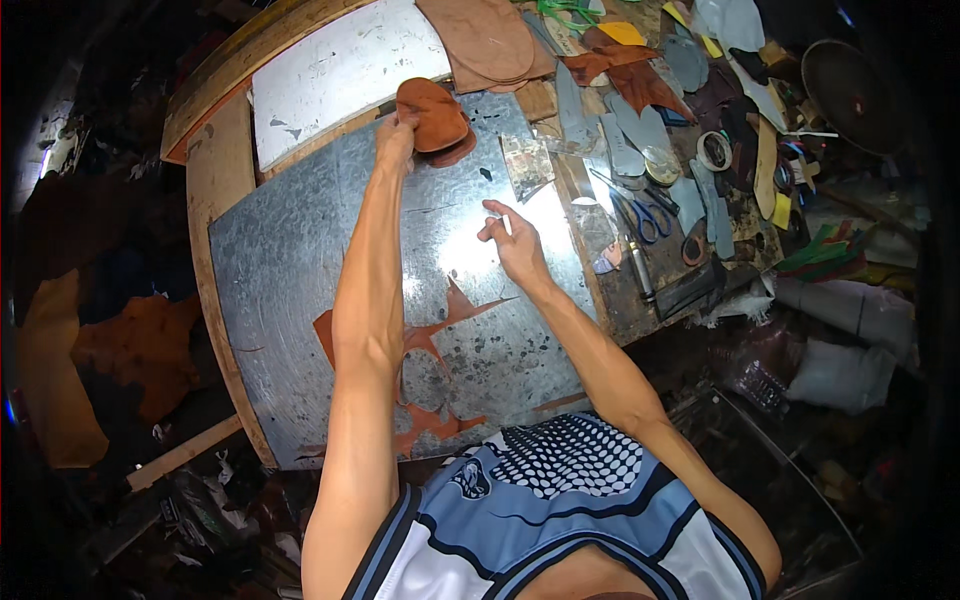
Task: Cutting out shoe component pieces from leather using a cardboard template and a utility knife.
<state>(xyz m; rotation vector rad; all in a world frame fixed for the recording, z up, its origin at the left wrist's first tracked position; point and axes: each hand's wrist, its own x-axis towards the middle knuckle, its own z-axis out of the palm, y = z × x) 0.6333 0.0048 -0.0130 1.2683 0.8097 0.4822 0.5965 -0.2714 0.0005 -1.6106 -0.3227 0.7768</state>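
My left hand point(394, 143) reaches to the far side of the metal-topped table, closed on the edge of a rounded brown leather piece point(428, 110). A second, darker leather layer point(452, 150) shows under that piece's near edge. My right hand point(520, 255) hovers over the shiny sheet-metal surface point(300, 240), its index finger stretched out and apart from the others. A narrow white patch shows between those fingers; it looks like glare off the metal. Below it, thin reddish-brown leather offcuts point(425, 338) lie between my forearms and near my body.
At the back stand a white board point(345, 75) and larger tan leather sheets point(490, 40). The right side is crowded with grey templates point(620, 150), blue-handled scissors point(650, 218), tape rolls point(714, 151) and a silver-and-black tool point(640, 270). A brown hide point(140, 350) lies off the left edge.
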